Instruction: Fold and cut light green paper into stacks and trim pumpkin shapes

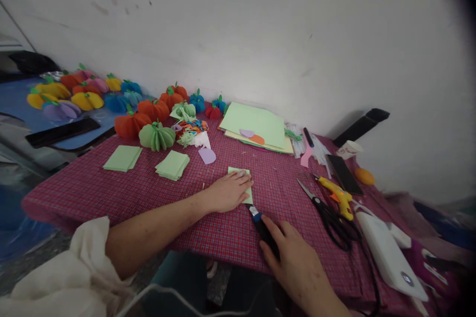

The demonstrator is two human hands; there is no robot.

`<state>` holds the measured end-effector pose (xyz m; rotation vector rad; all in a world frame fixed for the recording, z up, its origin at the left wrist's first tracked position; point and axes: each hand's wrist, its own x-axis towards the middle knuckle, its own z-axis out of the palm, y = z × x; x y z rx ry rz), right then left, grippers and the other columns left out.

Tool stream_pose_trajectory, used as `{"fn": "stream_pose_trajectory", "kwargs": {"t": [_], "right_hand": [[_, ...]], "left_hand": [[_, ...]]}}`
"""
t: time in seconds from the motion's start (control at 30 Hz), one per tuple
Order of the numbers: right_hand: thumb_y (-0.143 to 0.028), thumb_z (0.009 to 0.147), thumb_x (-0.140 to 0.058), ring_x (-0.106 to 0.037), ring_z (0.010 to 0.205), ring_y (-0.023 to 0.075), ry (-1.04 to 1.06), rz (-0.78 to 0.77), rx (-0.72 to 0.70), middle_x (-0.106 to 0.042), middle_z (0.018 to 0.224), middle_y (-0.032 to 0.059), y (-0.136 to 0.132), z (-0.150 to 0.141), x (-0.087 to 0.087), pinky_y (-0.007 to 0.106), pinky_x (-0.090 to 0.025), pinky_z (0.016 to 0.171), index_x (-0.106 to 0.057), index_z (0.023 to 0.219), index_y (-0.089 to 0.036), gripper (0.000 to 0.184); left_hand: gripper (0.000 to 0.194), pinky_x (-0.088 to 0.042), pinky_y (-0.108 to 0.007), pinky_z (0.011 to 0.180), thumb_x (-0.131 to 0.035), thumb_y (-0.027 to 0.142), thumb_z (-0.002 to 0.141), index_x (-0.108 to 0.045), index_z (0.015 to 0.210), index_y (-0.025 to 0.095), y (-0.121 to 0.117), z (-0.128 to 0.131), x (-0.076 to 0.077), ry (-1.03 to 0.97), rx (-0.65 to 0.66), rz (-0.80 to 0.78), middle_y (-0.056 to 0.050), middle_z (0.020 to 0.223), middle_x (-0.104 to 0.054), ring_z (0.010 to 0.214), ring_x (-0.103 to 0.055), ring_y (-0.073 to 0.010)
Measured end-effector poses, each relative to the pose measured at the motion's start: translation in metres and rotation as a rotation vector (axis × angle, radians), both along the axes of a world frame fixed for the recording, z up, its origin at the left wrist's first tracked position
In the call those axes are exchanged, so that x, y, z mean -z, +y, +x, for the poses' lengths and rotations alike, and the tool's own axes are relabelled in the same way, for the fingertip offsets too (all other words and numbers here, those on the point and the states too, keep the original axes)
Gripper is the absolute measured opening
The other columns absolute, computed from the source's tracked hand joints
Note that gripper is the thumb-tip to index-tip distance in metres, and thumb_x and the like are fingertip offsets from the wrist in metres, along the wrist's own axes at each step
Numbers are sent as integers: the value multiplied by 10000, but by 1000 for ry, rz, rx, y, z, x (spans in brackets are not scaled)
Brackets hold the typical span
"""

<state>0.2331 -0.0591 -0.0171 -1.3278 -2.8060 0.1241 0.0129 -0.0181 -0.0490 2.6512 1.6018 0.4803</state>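
Observation:
My left hand (227,191) lies flat, fingers stretched, on a small light green paper piece (248,192) on the red checked tablecloth (111,193). My right hand (293,257) grips a dark utility knife (260,223) with a blue part near its tip; the tip touches the lower edge of the green paper. Two stacks of green paper squares lie to the left, one nearer (172,164), one farther (122,157).
Paper pumpkins (156,135) in several colours line the wall side and a blue table (22,104). Coloured sheets (256,126), black scissors (327,213), a yellow glue gun (336,195), a phone (344,173), a white device (386,252) lie right.

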Motion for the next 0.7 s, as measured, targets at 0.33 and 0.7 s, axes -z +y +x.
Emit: {"fn": "stream_pose_trajectory", "kwargs": {"t": [0.33,0.7], "right_hand": [[-305,806,-367,-533,801,187,4,23,-45,-505,917,76,3,7,3,316,-480,644,-376,1234,-265,430],[-289,809,-372,-538,801,181,9,0,-54,-516,916,86,6,14,-3,317,-476,675,-401,1223,-236,419]], "left_hand": [[535,-108,-314,1017,-175,437,855,-259,1293,142,0,0,5,28,4,3,-73,1354,-288,1267,-163,-161],[565,-93,-306,1022,-157,468,846,-258,1295,139,-1,1,5,14,1,-17,-72,1364,-266,1271,-145,-154]]}}
